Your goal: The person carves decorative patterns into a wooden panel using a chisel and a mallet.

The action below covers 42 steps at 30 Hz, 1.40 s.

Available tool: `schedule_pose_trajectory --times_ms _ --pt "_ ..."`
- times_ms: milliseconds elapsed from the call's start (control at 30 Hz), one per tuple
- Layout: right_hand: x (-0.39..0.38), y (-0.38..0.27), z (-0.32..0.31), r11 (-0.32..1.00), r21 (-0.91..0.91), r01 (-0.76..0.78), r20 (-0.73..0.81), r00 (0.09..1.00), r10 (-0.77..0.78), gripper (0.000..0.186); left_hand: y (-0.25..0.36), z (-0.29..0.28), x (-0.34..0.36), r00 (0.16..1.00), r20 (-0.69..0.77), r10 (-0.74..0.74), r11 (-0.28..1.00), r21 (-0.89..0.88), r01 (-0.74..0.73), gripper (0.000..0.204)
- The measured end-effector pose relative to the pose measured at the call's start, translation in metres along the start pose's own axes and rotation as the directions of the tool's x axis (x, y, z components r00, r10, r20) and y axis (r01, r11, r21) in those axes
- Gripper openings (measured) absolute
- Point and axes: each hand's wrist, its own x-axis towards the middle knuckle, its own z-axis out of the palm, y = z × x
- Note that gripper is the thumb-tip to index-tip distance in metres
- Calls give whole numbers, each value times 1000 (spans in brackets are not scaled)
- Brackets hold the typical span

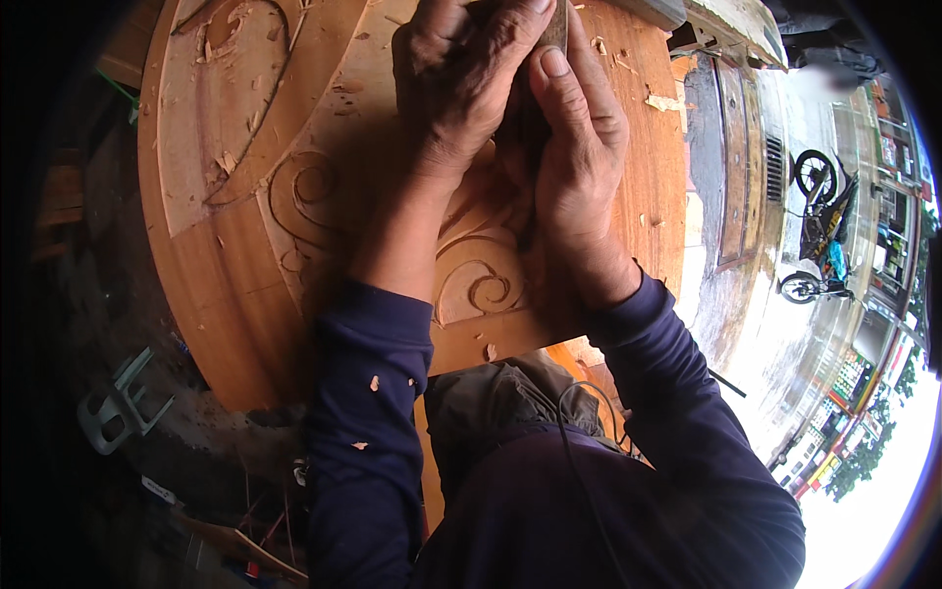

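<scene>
At the top middle, my left hand [461, 79] and my right hand [584, 147] come together around a narrow, flat, grey-brown chisel [556, 31]. My right thumb lies along it, and the fingers of my left hand curl over it from the other side. Its far end runs out of the picture, and the lower part is in shadow between my palms. Beneath both hands lies a large wooden panel [231, 285] carved with scrolls. One spiral [488, 292] shows between my forearms, and another scroll [306, 187] is left of my left wrist.
Wood shavings [665, 102] are scattered over the panel and cling to my left sleeve. A pale plastic chair [123, 402] stands on the dark floor at left. A cable [569, 432] hangs over my front. To the right, a motorcycle [824, 231] stands on wet pavement.
</scene>
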Motion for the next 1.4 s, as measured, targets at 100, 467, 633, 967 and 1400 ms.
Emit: schedule_pose_trajectory --times_ms 100,467,633,967,1400 --pt "-1 8 -2 997 49 -61 -10 998 62 55 -11 6 2 989 -127 73 996 -49 -79 31" --pt "3 32 -9 999 -36 -19 55 998 21 55 -27 -26 6 979 -162 124 991 75 -113 36" --pt "16 22 -39 896 350 -272 182 959 219 50 -17 -18 10 957 -104 269 941 240 -238 39" --pt "6 28 -21 992 97 -79 66 995 73 55 -9 -4 17 945 9 328 903 290 -316 46" --pt "-16 31 -24 999 2 -47 116 992 46 55 -15 -12 6 966 -94 242 938 278 -208 24"
